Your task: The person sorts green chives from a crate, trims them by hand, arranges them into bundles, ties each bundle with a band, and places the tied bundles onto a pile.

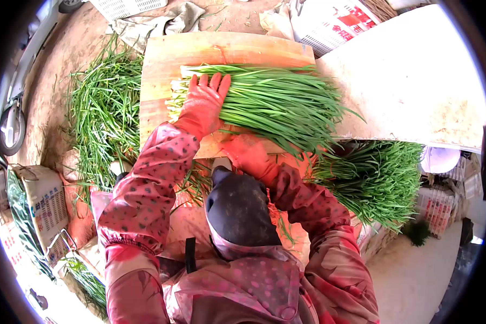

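– Greens?
– Lay on board, long axis 9-to-3 o'clock, mostly to 3 o'clock of left hand: nearer, flat atop, fingers spread.
– Right hand?
– Their 6 o'clock; couldn't tell grip.

On the worktop, the left hand hides some of the green stalks under it. At the worktop's near edge, the right hand has fingers that are hard to see, so I can't tell what they touch. Past the worktop's far side, the picture's top cuts off a white crate. Right of the worktop, a white board covers part of another green bunch.
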The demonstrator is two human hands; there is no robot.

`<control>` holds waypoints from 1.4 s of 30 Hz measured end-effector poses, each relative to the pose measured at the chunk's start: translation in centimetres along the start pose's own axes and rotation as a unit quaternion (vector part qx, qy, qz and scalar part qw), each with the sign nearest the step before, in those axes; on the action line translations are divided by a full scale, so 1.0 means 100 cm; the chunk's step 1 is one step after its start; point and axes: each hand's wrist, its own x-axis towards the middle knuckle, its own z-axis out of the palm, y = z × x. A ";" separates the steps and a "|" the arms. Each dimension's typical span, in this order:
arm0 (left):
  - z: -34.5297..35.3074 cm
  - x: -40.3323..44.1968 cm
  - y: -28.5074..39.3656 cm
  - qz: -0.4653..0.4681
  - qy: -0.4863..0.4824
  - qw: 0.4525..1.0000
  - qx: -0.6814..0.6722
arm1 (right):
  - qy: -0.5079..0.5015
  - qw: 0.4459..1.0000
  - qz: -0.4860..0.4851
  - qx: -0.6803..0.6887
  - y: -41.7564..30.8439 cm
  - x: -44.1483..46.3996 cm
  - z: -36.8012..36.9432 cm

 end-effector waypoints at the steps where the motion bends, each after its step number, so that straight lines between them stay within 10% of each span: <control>1: -0.001 0.000 -0.001 -0.001 0.001 1.000 -0.022 | 0.034 0.999 0.013 -0.004 -0.004 0.005 -0.010; 9: -0.018 0.009 -0.005 0.002 -0.073 0.996 -0.048 | 0.238 0.970 -0.049 -0.014 0.043 0.088 -0.068; 16: -0.022 0.059 -0.053 -0.001 -0.007 0.951 -0.309 | 0.204 0.948 0.180 0.167 0.059 0.098 -0.046; 21: 0.031 0.139 -0.062 -0.284 0.018 0.930 -0.232 | 0.186 0.951 0.156 0.189 0.061 0.098 -0.043; 30: 0.051 0.152 -0.042 -0.230 -0.057 0.960 -0.149 | 0.218 0.953 0.136 0.161 0.065 0.095 -0.036; 33: 0.050 0.139 -0.056 -0.083 -0.015 0.987 -0.139 | 0.214 0.949 0.139 0.184 0.064 0.095 -0.037; 35: 0.052 0.126 -0.063 -0.134 -0.015 0.748 -0.650 | 0.220 0.942 0.149 0.207 0.062 0.094 -0.036; 38: 0.041 0.114 -0.059 -0.148 -0.055 0.701 -0.695 | 0.220 0.935 0.160 0.226 0.060 0.093 -0.040; 42: 0.036 0.112 -0.050 -0.128 -0.034 0.780 -0.611 | 0.196 0.936 0.180 0.230 0.060 0.094 -0.041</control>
